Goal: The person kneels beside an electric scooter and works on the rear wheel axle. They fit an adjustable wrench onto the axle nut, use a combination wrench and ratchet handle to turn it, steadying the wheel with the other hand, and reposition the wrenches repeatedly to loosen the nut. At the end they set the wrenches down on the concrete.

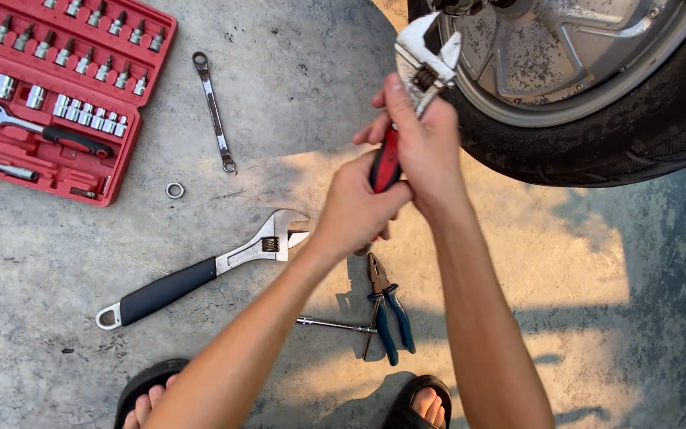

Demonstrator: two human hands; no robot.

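Both hands on red-handled adjustable wrench (418, 75): right hand (422, 147) clenched round upper handle, left hand (355, 210) wrapped round lower grip. Wrench jaws up at wheel (589, 71) hub, not visibly seated yet. Turning work seemingly ahead. Second wrench (200, 274), pliers (387, 306) lie unused on concrete.

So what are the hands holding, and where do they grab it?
Both hands hold an adjustable wrench. The left hand grips its red handle; the right hand grips higher up, just below the head.
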